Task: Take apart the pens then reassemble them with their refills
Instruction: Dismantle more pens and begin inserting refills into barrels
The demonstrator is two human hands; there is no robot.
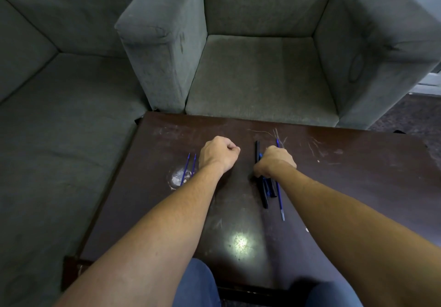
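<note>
From the head view, a dark table (pixel 334 163) stands before a grey armchair (pixel 257 68), with a sofa (pixel 47 139) to the left. The left hand (pixel 218 155) rests on the table as a closed fist, fingers curled together; whether it holds anything I cannot tell. Just left of it lie two refills (pixel 188 169) side by side, apparently set apart from the rest to keep removed parts sorted. The right hand (pixel 276 163) presses down on a bundle of black pens (pixel 265 192), fingers bent around them, probably gathering or steadying them so one can be picked out. A third refill (pixel 280 201) lies along the bundle's right side, passing under the hand. Disassembly looks partly done.
</note>
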